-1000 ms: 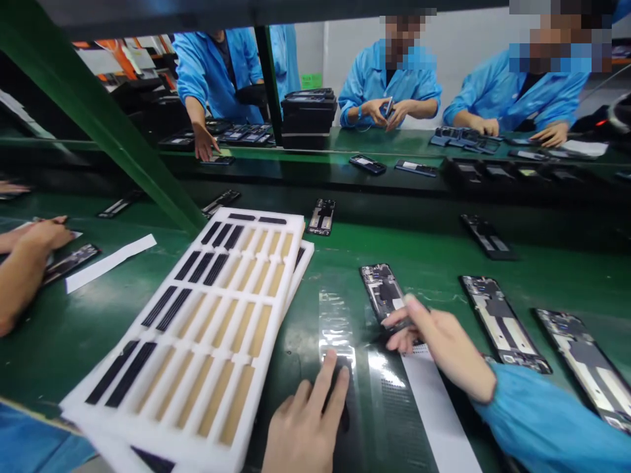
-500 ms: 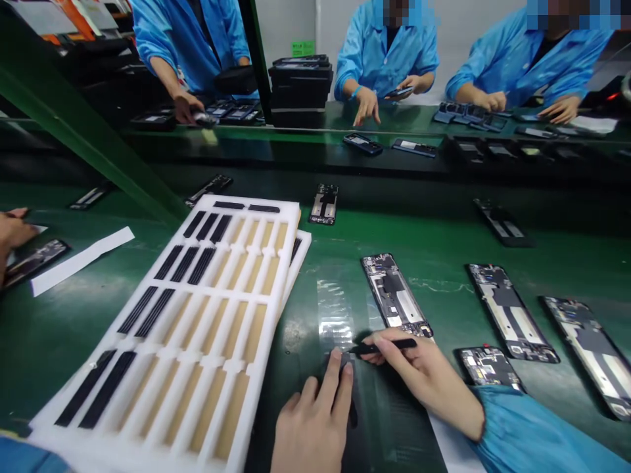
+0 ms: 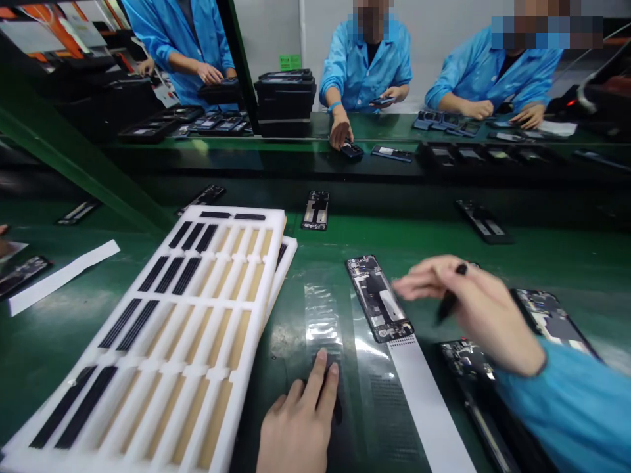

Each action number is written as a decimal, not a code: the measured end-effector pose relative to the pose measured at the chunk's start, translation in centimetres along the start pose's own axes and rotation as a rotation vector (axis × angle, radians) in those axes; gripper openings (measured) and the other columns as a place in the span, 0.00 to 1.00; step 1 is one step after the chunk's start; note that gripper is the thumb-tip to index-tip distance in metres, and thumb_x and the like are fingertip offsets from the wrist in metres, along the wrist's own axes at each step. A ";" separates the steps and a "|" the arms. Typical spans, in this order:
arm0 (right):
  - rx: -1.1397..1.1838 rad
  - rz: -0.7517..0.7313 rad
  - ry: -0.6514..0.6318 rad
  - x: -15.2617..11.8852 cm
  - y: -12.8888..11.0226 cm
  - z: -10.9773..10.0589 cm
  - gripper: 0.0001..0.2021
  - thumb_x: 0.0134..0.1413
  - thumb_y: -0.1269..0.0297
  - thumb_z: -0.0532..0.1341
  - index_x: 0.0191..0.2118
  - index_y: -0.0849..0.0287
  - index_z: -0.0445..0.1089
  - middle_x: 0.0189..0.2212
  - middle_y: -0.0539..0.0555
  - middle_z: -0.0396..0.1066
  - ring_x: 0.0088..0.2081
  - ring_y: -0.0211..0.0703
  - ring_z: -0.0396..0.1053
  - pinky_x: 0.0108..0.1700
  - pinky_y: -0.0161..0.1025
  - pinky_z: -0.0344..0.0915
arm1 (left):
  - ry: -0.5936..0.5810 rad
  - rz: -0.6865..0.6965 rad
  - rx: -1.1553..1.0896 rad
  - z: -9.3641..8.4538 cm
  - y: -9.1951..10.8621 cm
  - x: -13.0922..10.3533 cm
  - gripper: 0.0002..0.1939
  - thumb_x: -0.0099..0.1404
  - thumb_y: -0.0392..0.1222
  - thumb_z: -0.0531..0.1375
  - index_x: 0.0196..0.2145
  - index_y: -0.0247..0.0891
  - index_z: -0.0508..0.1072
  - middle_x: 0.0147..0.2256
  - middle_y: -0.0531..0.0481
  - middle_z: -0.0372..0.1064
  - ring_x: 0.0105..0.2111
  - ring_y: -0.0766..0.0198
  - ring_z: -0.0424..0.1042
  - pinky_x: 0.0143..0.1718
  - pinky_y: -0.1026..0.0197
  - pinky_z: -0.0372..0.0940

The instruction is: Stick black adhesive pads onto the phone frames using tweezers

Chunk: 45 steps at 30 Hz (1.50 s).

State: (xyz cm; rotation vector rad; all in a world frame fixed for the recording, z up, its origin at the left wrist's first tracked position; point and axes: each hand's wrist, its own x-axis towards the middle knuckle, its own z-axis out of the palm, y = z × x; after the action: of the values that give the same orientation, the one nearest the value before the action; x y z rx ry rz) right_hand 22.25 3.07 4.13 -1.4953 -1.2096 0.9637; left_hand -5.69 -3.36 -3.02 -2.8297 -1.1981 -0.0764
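Observation:
My left hand lies with its fingers stretched out, fingertips pressing on the end of a clear plastic strip on the green bench. A dark piece shows partly beside its fingers. My right hand is raised above the bench, right of an opened phone, closed around slim black tweezers that are blurred by motion. That phone lies with its circuit board and metal frame exposed, its lower end at a white paper strip. A second clear sheet with rows of small dark marks lies alongside.
A white foam tray with black strips in some slots sits at left on another tray. More opened phones lie at right, partly behind my arm. A green post slants across the left. Co-workers in blue handle phones across the bench.
My right hand has lifted away from my left fingertips, up and to the right, with the tweezers. My left hand stays on the strip. A co-worker's hand has reached down onto a phone.

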 end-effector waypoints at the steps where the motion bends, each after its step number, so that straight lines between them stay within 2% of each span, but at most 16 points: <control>1: -0.054 0.005 0.025 1.3 -0.3 -1.1 0.18 0.67 0.48 0.52 0.42 0.57 0.68 0.36 0.56 0.78 0.32 0.44 0.76 0.34 0.40 0.72 | 0.016 -0.004 -0.016 -0.1 -0.2 0.0 0.34 0.55 0.21 0.51 0.58 0.36 0.68 0.62 0.44 0.66 0.35 0.58 0.77 0.28 0.58 0.75; 3: -0.313 0.019 -0.049 3.3 -0.2 -2.6 0.16 0.67 0.51 0.50 0.43 0.57 0.67 0.28 0.52 0.75 0.24 0.41 0.71 0.28 0.37 0.66 | 0.065 -0.037 -0.084 -0.5 -0.6 0.3 0.31 0.56 0.21 0.49 0.55 0.37 0.70 0.56 0.45 0.72 0.37 0.57 0.77 0.32 0.56 0.75; 6: -0.680 -0.057 -0.288 4.6 1.5 -2.7 0.16 0.69 0.56 0.48 0.42 0.58 0.69 0.20 0.48 0.69 0.24 0.42 0.70 0.31 0.37 0.62 | 0.117 -0.143 -0.286 -1.9 -1.2 1.4 0.28 0.56 0.22 0.49 0.51 0.41 0.69 0.41 0.49 0.76 0.36 0.57 0.77 0.35 0.56 0.72; 8: -0.807 -0.121 -0.386 4.6 2.7 -2.0 0.14 0.68 0.55 0.51 0.45 0.58 0.68 0.20 0.47 0.68 0.25 0.44 0.70 0.30 0.37 0.58 | 0.079 -0.239 -0.419 -3.1 -1.2 3.1 0.25 0.57 0.23 0.50 0.48 0.43 0.68 0.38 0.51 0.75 0.36 0.57 0.77 0.35 0.57 0.70; 11: -0.951 -0.146 -0.437 4.4 3.6 -1.5 0.14 0.65 0.54 0.56 0.48 0.59 0.65 0.21 0.47 0.68 0.25 0.46 0.69 0.27 0.37 0.52 | -0.062 -0.384 -0.512 -4.4 -0.4 7.0 0.18 0.60 0.26 0.54 0.44 0.45 0.68 0.38 0.52 0.76 0.37 0.52 0.77 0.35 0.55 0.67; 13: -0.958 -0.130 -0.454 4.4 3.9 -1.9 0.11 0.66 0.55 0.56 0.44 0.57 0.66 0.22 0.48 0.70 0.26 0.46 0.70 0.28 0.37 0.52 | -0.096 -0.410 -0.521 -4.5 0.2 10.1 0.12 0.65 0.32 0.58 0.45 0.45 0.68 0.37 0.52 0.75 0.35 0.53 0.77 0.33 0.56 0.66; 16: -0.890 -0.071 -0.488 4.5 4.5 -2.9 0.10 0.67 0.56 0.55 0.39 0.55 0.67 0.21 0.48 0.70 0.26 0.45 0.70 0.28 0.37 0.52 | -0.095 -0.415 -0.515 -3.6 0.8 14.4 0.10 0.67 0.39 0.60 0.46 0.45 0.68 0.42 0.51 0.70 0.38 0.57 0.75 0.37 0.58 0.66; 19: -0.867 -0.030 -0.535 4.6 5.0 -3.8 0.08 0.66 0.57 0.56 0.40 0.54 0.68 0.22 0.48 0.70 0.26 0.46 0.70 0.28 0.37 0.51 | -0.089 -0.439 -0.501 -2.7 0.8 17.5 0.10 0.69 0.39 0.59 0.47 0.43 0.67 0.43 0.50 0.66 0.42 0.58 0.73 0.41 0.58 0.66; 22: -0.848 -0.004 -0.602 4.7 5.2 -4.3 0.08 0.66 0.57 0.57 0.40 0.54 0.68 0.24 0.50 0.72 0.28 0.48 0.72 0.28 0.37 0.50 | -0.117 -0.438 -0.498 -2.3 0.2 19.2 0.11 0.68 0.36 0.59 0.47 0.42 0.65 0.42 0.50 0.65 0.41 0.59 0.72 0.42 0.58 0.65; 27: -0.808 0.038 -0.647 5.1 5.0 -4.5 0.08 0.66 0.57 0.57 0.41 0.54 0.68 0.26 0.51 0.73 0.31 0.49 0.73 0.29 0.38 0.50 | -0.184 -0.412 -0.506 -2.4 -0.6 19.8 0.07 0.68 0.32 0.57 0.40 0.42 0.63 0.41 0.51 0.64 0.41 0.60 0.70 0.42 0.58 0.64; 31: -0.798 0.045 -0.645 5.2 5.0 -4.5 0.08 0.67 0.57 0.57 0.41 0.54 0.68 0.25 0.50 0.72 0.31 0.49 0.73 0.29 0.38 0.50 | -0.232 -0.421 -0.492 -2.8 -0.1 19.2 0.08 0.68 0.36 0.60 0.42 0.42 0.63 0.43 0.51 0.63 0.41 0.60 0.71 0.42 0.58 0.64; 36: -0.840 -0.010 -0.621 5.1 5.3 -4.3 0.08 0.66 0.58 0.57 0.40 0.55 0.69 0.26 0.51 0.74 0.31 0.50 0.74 0.28 0.38 0.50 | -0.274 -0.479 -0.438 -3.1 1.0 18.2 0.14 0.64 0.42 0.65 0.41 0.42 0.63 0.43 0.50 0.63 0.36 0.57 0.71 0.36 0.57 0.63; 45: -0.872 -0.081 -0.608 5.5 5.7 -4.3 0.07 0.66 0.59 0.58 0.38 0.54 0.69 0.24 0.48 0.74 0.32 0.48 0.75 0.29 0.37 0.50 | -0.315 -0.412 -0.506 -3.3 0.7 17.2 0.13 0.64 0.41 0.63 0.42 0.42 0.61 0.43 0.51 0.62 0.40 0.57 0.70 0.40 0.56 0.64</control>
State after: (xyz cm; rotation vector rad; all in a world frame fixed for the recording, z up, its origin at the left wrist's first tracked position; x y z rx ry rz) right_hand 28.76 7.28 -0.41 -1.8253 -2.3201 0.9044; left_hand 6.69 8.21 1.47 -3.0195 -2.0860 0.0586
